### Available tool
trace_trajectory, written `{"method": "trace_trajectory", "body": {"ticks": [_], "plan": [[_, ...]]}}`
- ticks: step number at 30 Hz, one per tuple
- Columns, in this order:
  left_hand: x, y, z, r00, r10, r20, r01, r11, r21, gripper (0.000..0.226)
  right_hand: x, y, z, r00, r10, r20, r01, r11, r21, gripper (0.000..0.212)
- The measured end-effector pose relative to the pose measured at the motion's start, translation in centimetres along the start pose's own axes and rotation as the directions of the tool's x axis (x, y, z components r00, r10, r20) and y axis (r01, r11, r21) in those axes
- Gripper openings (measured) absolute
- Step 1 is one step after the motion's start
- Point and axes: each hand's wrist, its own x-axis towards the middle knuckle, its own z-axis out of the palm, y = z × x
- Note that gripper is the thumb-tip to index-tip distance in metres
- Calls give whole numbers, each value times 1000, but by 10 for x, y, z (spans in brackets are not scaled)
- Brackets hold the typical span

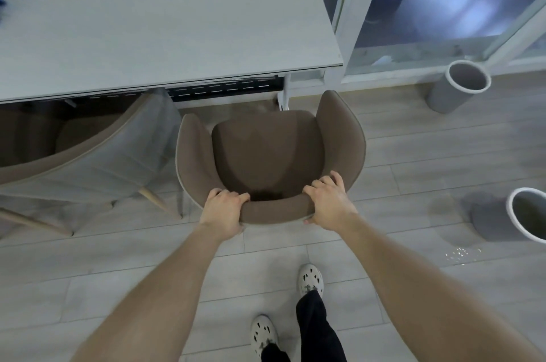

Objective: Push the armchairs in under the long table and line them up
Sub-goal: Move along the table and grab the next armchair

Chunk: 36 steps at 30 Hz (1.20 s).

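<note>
Both hands grip the top of the backrest of the brown armchair (267,154): the left hand (222,211) is wrapped over the rim at its left curve, fingers inside and thumb outside; the right hand (328,200) is wrapped the same way at the right curve. The chair stands on the floor (413,154) facing the counter (165,36), its front edge just short of the counter's near edge and its seat fully exposed, so it is not yet pushed in. Its right arm sits near the counter leg (284,92) at the right end. A second armchair (97,152) to the left is already partly under the counter and lies just beside the brown chair's left arm. The step in hand appears to be the push. To do it well, keep equal pressure on both hands so the chair travels straight, steer slightly left to clear the leg without rubbing the neighbour, and stop when the backrest matches the neighbour's depth. Two grey bins (461,85) stand well apart to the right and should not interfere.
</note>
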Motion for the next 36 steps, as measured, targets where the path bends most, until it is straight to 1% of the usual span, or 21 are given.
{"method": "trace_trajectory", "body": {"ticks": [8, 12, 18, 21, 23, 25, 26, 28, 29, 30, 32, 34, 36], "plan": [[7, -4, -2, 1000, 0, 2, 0, 1000, 18, 55, 6, 4, -6, 1000, -8, 11, 8, 999, 32, 80], [10, -6, -4, 1000, -15, -13, 15, 1000, -10, 50, 12, 4, -9, 1000, 2, 20, -3, 999, 42, 79], [11, -6, -2, 999, -20, -25, 19, 1000, -15, 49, 13, 5, -8, 1000, -2, 19, 1, 999, 46, 80], [10, -5, -3, 1000, -17, -4, 17, 1000, -22, 53, 12, 3, -7, 1000, -1, 28, 0, 999, 48, 82], [8, -5, -7, 1000, -9, 25, 10, 1000, -29, 61, 10, 0, -8, 999, 5, 40, -7, 999, 43, 84], [4, -6, -11, 998, 8, 67, -5, 999, -51, 74, 8, -3, -15, 996, 13, 93, -15, 1000, 28, 94], [1, -7, -13, 997, 18, 76, -13, 998, -66, 81, 8, -5, -21, 989, 8, 148, -12, 1000, 25, 107], [-10, -15, -20, 997, 9, 74, -1, 994, -108, 91, 12, -15, -40, 953, -36, 300, 18, 998, 61, 139], [-18, -22, -24, 998, -11, 63, 18, 992, -125, 93, 18, -23, -49, 933, -68, 352, 27, 992, 119, 146], [-25, -32, -29, 998, -36, 48, 43, 989, -138, 93, 24, -34, -57, 922, -95, 374, 21, 980, 197, 142], [-45, -58, -40, 993, -115, 30, 119, 980, -159, 89, 42, -64, -72, 928, -131, 349, 20, 952, 306, 114], [-61, -83, -51, 980, -196, 41, 200, 965, -170, 85, 59, -92, -84, 940, -158, 303, 55, 945, 321, 87], [-86, -126, -58, 956, -288, 62, 295, 939, -179, 79, 78, -139, -99, 941, -226, 253, 148, 945, 292, 72]]}}
